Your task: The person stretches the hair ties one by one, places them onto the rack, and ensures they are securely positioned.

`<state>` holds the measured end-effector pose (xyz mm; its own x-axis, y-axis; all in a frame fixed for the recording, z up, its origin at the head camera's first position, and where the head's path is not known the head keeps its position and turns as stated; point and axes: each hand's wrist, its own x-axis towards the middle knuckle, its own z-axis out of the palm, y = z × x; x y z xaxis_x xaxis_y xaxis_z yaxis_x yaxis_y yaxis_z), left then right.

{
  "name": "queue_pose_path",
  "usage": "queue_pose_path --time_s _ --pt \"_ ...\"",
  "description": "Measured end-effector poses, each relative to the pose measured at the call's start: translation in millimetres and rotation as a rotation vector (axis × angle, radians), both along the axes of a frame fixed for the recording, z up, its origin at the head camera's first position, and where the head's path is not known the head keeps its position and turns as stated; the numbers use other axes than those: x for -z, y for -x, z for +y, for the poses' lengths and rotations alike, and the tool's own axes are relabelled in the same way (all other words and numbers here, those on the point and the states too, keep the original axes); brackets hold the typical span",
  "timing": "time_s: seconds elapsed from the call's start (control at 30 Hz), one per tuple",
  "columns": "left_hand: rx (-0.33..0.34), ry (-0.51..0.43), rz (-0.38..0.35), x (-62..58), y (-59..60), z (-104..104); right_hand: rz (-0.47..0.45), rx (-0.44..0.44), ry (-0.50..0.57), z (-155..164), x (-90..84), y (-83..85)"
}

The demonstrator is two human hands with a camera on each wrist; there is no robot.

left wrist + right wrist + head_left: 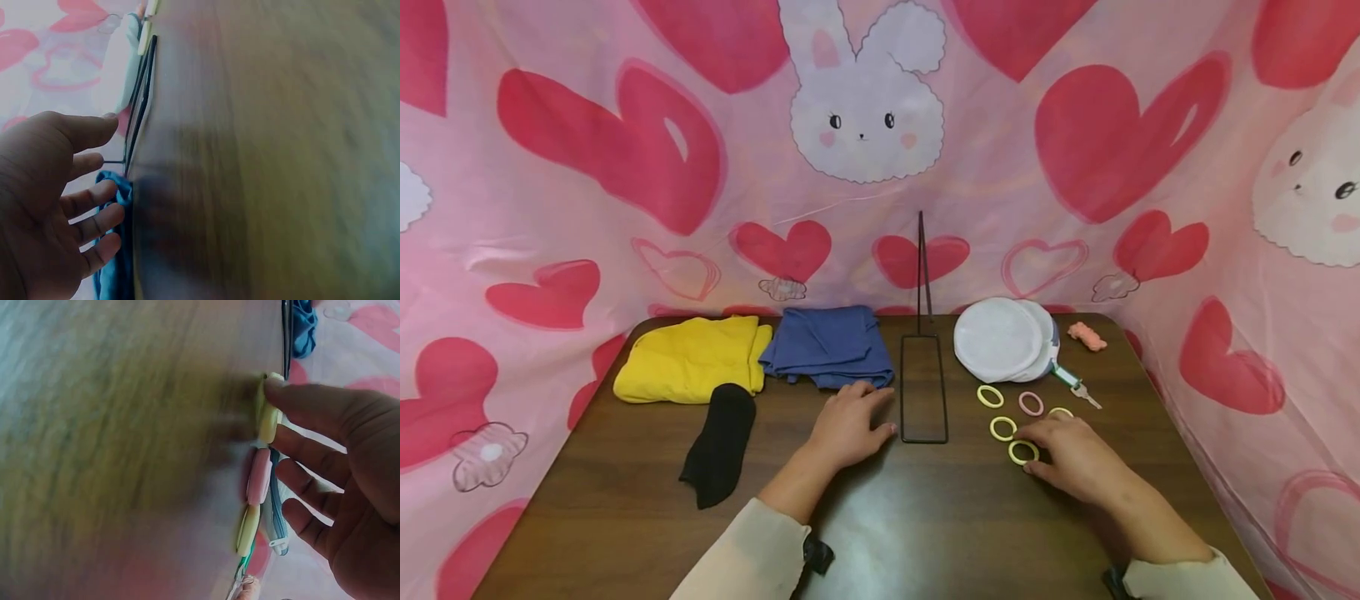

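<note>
Looking down from the head view, a dark wooden table (887,533) sits inside a pink heart-and-bunny backdrop (625,167); the left hand (848,427) lies flat near the middle, fingers relaxed and grasping nothing, its fingertips just left of a black wire stand (923,387); the right hand (1075,458) rests to the right, fingers loosely spread over a cluster of rings, one fingertip touching the nearest yellow ring (1023,452); another yellow ring (1002,428) lies just beyond it, a third (989,396) farther off, and a pink ring (1031,403) to the right of that; far right are white round pads (1000,339), a pink clip (1087,336) and a small green-handled tool (1070,381); far left lie a yellow cloth (688,358) and a blue cloth (829,344), with a black sock (721,443) nearer.

Left wrist view, blurred: the left hand (50,200) is spread, fingers straight, clutching nothing; its fingertips sit beside the stand (139,106) and touch the blue cloth (112,262); the table (269,156) fills the right.

Right wrist view, also blurred: the right hand (340,481) is spread with straight fingers; the index tip presses on a yellow ring (269,415) without pinching it; the pink ring (258,476) and another yellow ring (248,529) lie in line just off the other fingertips; the blue cloth (304,322) shows at the top edge.
</note>
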<state>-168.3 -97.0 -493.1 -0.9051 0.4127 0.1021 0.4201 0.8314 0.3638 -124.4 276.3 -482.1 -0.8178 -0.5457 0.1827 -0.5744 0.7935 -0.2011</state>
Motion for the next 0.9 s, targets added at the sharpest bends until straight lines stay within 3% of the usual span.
queue_pose_path --time_s 0.33,0.63,0.9 --pt "-0.017 0.048 -0.074 0.5 3.8 15 0.178 -0.096 0.174 -9 -14.1 4.3" --pt "-0.024 0.111 -0.078 7.7 8.1 17 0.237 -0.112 0.314 -38 -62.6 14.2" --pt "-0.023 0.142 -0.091 6.7 8.6 23 0.409 -0.193 0.422 -68 -106.9 22.2"
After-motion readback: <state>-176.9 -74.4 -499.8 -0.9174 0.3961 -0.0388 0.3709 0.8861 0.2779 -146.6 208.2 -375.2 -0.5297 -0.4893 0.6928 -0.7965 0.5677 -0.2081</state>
